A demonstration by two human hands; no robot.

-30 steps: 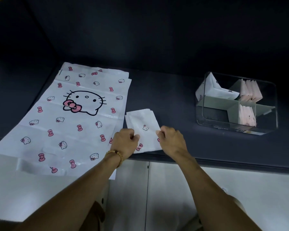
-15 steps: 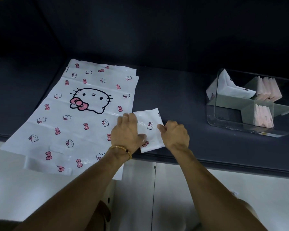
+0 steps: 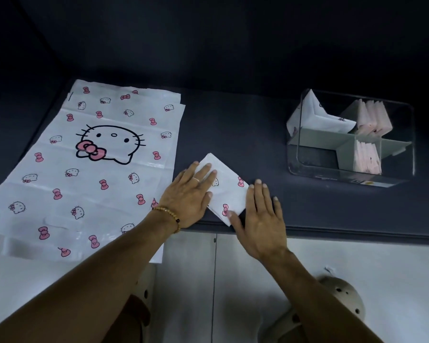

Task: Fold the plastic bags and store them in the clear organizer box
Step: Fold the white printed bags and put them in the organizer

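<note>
Small folded bag [image 3: 229, 191] lying flat near front edge of dark counter [image 3: 233, 134], turned cornerwise. Left hand [image 3: 190, 196] pressing flat on its left part, fingers [image 3: 204, 169] straight and slightly spread. Right hand [image 3: 260, 219] flat at its right corner, fingers [image 3: 258, 191] straight and apart, thumb tip touching lower edge. Just left, unfolded bags [image 3: 89, 169] stacked flat, overhanging counter edge. Well right, clear box [image 3: 352, 137] with dividers, holding one white folded bag [image 3: 317, 117] and pink folded bags [image 3: 372, 117].
</note>
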